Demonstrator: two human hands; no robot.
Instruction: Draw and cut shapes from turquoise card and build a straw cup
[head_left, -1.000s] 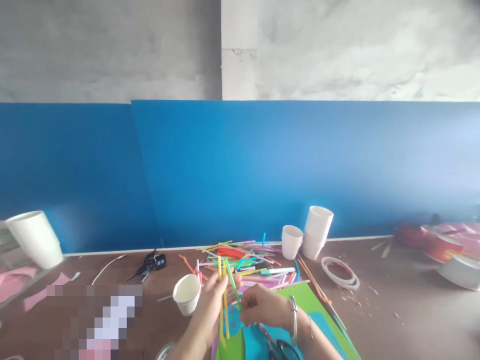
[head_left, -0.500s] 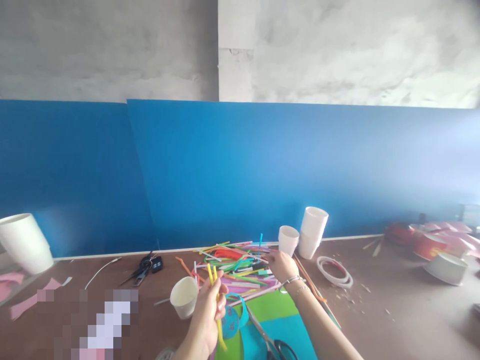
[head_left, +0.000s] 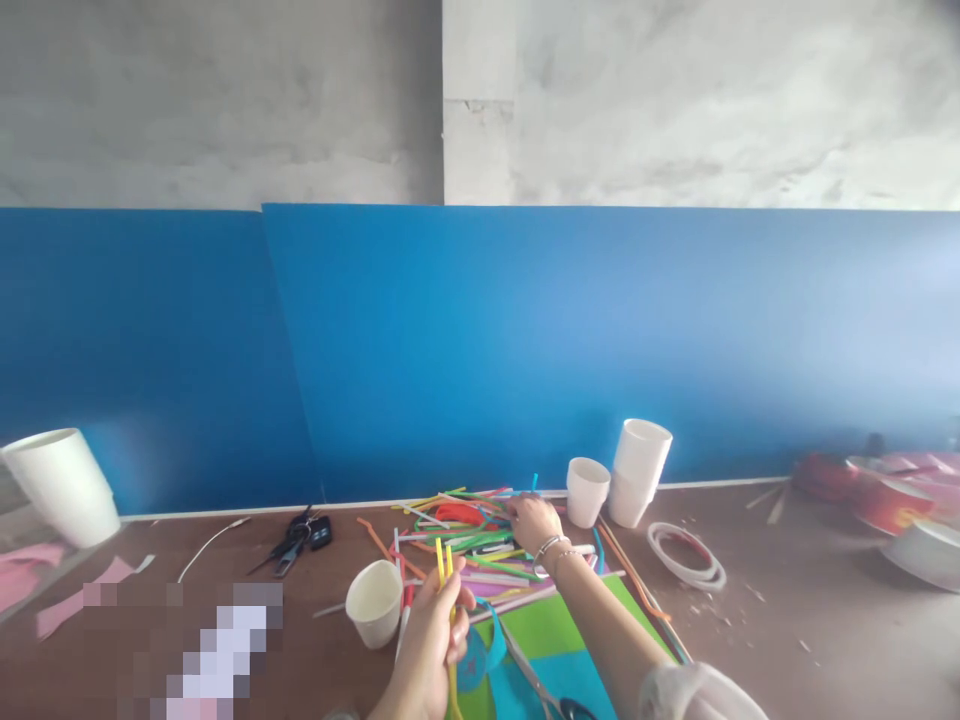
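Observation:
Two yellow straws [head_left: 452, 640] stand upright in my left hand [head_left: 431, 635], whose fingers wrap round them. My right hand [head_left: 534, 522], with bracelets at the wrist, reaches over the far part of a pile of coloured straws [head_left: 480, 570]; its fingertips are hidden among them. A white paper cup [head_left: 374, 604] is just left of my left hand. Near my right hand stands another white cup [head_left: 588, 492]. Scissors [head_left: 529, 672] lie on green [head_left: 551, 622] and blue sheets [head_left: 585, 680], beside a curled blue strip [head_left: 495, 640].
Stacked white cups [head_left: 640, 472] stand at the back, with more at the far left [head_left: 64, 485]. Keys [head_left: 300, 535] and a white cable [head_left: 206, 545] lie on the brown table [head_left: 315, 660]. White rings [head_left: 686, 556] and red bowls [head_left: 889, 500] are to the right. Behind is a blue panel [head_left: 450, 350].
My right hand has moved left and slightly farther back over the straws, away from the single cup. My left hand still holds the yellow straws. The view has shifted a little.

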